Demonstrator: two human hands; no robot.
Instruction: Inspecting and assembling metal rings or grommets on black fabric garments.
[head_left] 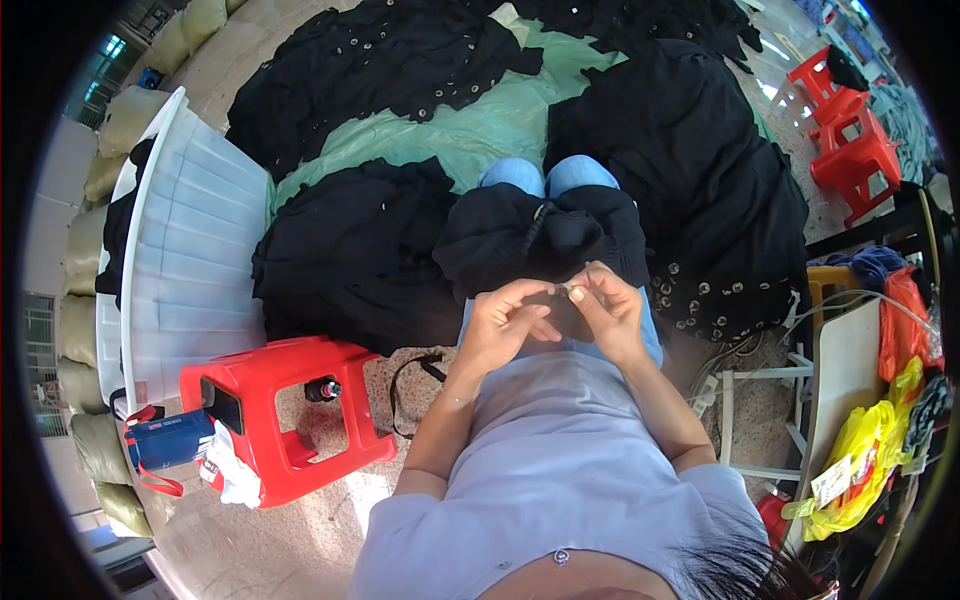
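A black knit garment lies bunched across my knees, over blue jeans. Just above my lap, my left hand and my right hand meet at the fingertips in front of the garment. Both hands pinch a tiny pale object between thumb and forefinger; it is too small to name. The other fingers of my left hand are loosely curled. Piles of black garments lie to the left of my legs, and a larger black pile lies to the right, with round shiny rings or buttons along its lower part.
Green sheeting lies under the piles. On the left are a large white plastic tub and a red stool with a phone and a blue box. At right stand red stools and a board with a yellow bag.
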